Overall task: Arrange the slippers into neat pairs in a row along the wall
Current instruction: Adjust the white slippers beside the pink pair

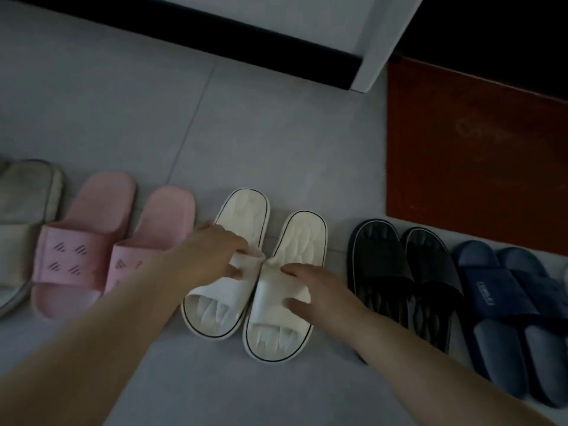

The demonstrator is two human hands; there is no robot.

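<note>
At frame centre, between pink slippers (83,250) and black slippers (381,265), your left hand (212,253) pinches the left white slipper (242,210) by its strap while your right hand (316,290) grips the right white slipper (304,238) likewise.

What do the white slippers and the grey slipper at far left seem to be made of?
White slippers: probably moulded foam or soft rubber, matte; sculpted footbeds, and a strap buckles where the left hand pinches it. Grey slipper: apparently fabric, dull and soft-looking; too dim and blurred for certainty.
</note>
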